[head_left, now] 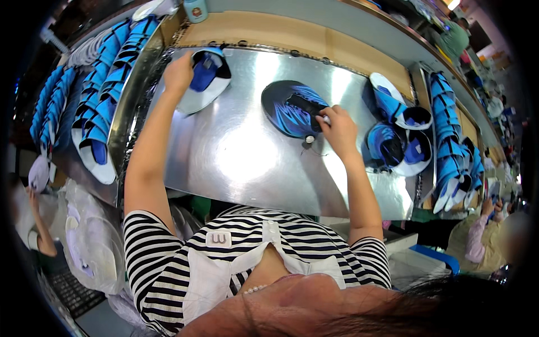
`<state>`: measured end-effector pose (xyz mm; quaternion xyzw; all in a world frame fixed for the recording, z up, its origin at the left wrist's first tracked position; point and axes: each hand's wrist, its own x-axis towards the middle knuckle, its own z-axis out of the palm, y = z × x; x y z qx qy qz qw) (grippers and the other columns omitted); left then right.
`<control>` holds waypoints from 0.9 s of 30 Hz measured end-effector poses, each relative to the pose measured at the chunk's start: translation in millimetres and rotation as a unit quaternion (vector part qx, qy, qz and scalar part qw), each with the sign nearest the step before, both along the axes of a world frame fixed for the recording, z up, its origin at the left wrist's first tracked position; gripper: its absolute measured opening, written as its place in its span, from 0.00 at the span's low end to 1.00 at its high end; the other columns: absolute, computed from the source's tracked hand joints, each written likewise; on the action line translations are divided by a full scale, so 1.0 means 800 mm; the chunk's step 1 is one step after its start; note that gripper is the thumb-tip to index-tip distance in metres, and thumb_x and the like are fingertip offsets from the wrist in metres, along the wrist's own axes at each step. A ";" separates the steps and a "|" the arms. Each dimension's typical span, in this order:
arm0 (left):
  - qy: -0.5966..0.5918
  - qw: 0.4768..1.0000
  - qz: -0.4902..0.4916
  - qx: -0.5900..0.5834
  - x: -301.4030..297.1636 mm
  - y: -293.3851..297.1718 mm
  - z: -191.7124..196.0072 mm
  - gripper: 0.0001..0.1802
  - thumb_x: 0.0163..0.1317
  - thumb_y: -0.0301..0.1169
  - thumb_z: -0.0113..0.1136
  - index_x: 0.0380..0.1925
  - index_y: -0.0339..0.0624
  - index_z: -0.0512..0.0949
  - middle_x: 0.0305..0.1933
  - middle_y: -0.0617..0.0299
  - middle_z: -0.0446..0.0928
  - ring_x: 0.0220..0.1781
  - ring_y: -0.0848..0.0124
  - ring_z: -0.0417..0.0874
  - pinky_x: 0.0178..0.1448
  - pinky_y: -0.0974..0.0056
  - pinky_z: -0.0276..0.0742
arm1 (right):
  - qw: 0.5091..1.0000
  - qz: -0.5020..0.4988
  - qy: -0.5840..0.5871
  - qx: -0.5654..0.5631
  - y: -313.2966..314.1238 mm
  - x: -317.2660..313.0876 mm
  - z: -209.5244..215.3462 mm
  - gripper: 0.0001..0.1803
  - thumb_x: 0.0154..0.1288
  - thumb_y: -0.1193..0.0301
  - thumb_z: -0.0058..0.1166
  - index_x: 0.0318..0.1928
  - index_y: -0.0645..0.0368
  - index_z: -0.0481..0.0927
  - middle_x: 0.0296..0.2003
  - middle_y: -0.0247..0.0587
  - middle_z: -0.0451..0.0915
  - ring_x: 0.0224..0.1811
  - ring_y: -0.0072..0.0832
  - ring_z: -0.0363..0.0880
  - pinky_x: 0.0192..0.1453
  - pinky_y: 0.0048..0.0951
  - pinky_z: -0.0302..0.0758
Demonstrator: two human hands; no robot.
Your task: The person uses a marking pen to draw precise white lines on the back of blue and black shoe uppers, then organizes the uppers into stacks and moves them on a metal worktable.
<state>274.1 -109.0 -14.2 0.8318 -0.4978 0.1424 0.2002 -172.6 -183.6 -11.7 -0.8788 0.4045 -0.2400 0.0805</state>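
Cap (210,78) in left hand (178,73), grip partly unclear; in right hand (339,128), by patterned cap (287,112), small white object (327,119), mostly hidden

The middle cap (292,109) is black, streaked bright blue; the left cap (211,76) mixes white, black and deep blue. Left stacks (115,73) — blue and black. Table (224,174): silver. Shirt (306,229) — dark-and-white stripes, white collar (208,281).
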 end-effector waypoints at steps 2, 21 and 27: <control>-0.025 0.998 0.054 0.035 0.018 -0.009 -0.019 0.24 0.59 0.23 0.54 0.58 0.46 0.71 0.44 0.50 0.82 0.48 0.49 0.83 0.50 0.48 0.75 | 0.997 0.016 -0.037 0.060 0.017 0.000 -0.001 0.08 0.61 0.66 0.62 0.36 0.56 0.81 0.34 0.42 0.78 0.38 0.45 0.79 0.38 0.43 0.75; 0.584 0.701 -0.409 -0.027 -0.355 0.111 0.064 0.20 0.65 0.29 0.61 0.57 0.41 0.74 0.39 0.66 0.77 0.42 0.73 0.78 0.55 0.67 0.72 | 0.916 0.103 -0.188 0.338 0.075 -0.021 -0.038 0.17 0.63 0.68 0.60 0.52 0.59 0.79 0.38 0.44 0.83 0.37 0.26 0.80 0.42 0.27 0.75; 0.828 0.467 -0.307 0.046 -0.354 0.131 0.088 0.13 0.70 0.29 0.55 0.52 0.37 0.73 0.40 0.63 0.78 0.45 0.75 0.79 0.54 0.70 0.73 | 0.824 0.097 -0.238 0.506 0.136 -0.039 0.007 0.17 0.68 0.70 0.55 0.55 0.63 0.76 0.39 0.39 0.81 0.38 0.22 0.78 0.44 0.22 0.74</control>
